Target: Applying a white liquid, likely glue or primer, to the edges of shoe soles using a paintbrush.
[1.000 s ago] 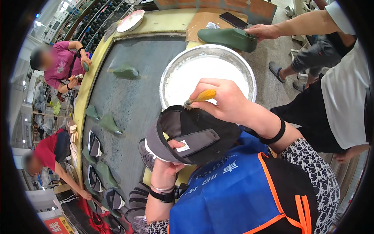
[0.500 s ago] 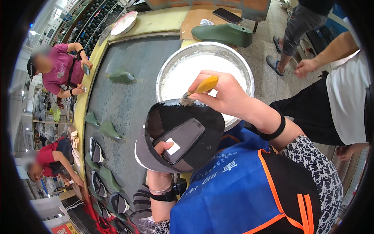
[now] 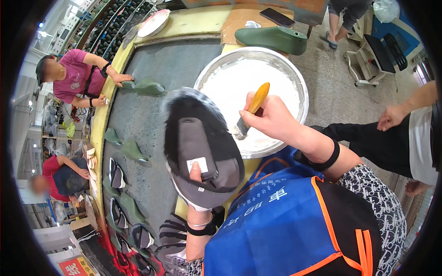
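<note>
My left hand (image 3: 195, 172) grips a grey and black shoe upper (image 3: 226, 171) with its dark inside turned up. The thumb presses a small white label inside it, and the other fingers are hidden underneath. My right hand (image 3: 276, 117) holds a brush (image 3: 260, 97) by its yellow wooden handle. Its white-coated bristles point down over the near side of a round metal basin (image 3: 304, 92), just right of the upper and apart from it. White paste or liquid (image 3: 230, 80) fills the basin; whether the bristles touch it I cannot tell.
Green shoe lasts (image 3: 132, 150) and several dark uppers (image 3: 116, 175) lie along the left of the grey-topped table (image 3: 179, 60). Behind the basin are a large green last (image 3: 271, 39) and a phone (image 3: 277, 17). Two co-workers stand at the left edge; another person is close on the right.
My right hand has drawn the brush off the upper's edge and down right over the basin. The upper has swung round in my left hand. A co-worker's hand has reached a green last.
</note>
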### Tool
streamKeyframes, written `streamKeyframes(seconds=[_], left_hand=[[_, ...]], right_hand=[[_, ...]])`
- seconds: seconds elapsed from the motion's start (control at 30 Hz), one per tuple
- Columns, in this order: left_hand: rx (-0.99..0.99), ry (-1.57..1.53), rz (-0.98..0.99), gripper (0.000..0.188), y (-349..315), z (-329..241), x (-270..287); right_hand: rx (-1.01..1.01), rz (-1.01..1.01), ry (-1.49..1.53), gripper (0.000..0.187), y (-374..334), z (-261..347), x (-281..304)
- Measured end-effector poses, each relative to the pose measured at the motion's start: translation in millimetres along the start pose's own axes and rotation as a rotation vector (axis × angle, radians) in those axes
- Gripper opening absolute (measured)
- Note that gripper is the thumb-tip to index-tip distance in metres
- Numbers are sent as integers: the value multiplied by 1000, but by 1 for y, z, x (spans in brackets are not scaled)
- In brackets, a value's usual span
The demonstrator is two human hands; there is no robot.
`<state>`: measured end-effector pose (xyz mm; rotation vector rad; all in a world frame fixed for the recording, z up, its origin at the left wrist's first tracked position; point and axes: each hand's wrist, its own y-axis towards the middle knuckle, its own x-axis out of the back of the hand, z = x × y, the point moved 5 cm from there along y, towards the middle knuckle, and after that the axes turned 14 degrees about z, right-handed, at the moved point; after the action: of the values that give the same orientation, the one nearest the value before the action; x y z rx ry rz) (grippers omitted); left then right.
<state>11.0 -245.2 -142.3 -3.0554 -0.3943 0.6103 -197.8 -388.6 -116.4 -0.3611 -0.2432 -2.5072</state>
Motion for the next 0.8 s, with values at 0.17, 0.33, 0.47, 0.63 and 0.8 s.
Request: streamKeyframes(seconds=[0.17, 0.33, 0.47, 0.63, 0.8], left_hand=[[367, -202, 67, 34, 8, -1, 8], [509, -101, 24, 16, -6, 9, -3], [497, -3, 91, 14, -7, 4, -12], [468, 56, 30, 16, 2, -3, 2], [436, 237, 111, 22, 8, -6, 4]], right_hand=[[140, -98, 140, 15, 1, 20, 12], [279, -193, -15, 17, 18, 37, 25], [215, -176, -206, 20, 19, 34, 14], [98, 2, -176, 18, 2, 26, -6], [265, -39, -209, 19, 5, 37, -1]])
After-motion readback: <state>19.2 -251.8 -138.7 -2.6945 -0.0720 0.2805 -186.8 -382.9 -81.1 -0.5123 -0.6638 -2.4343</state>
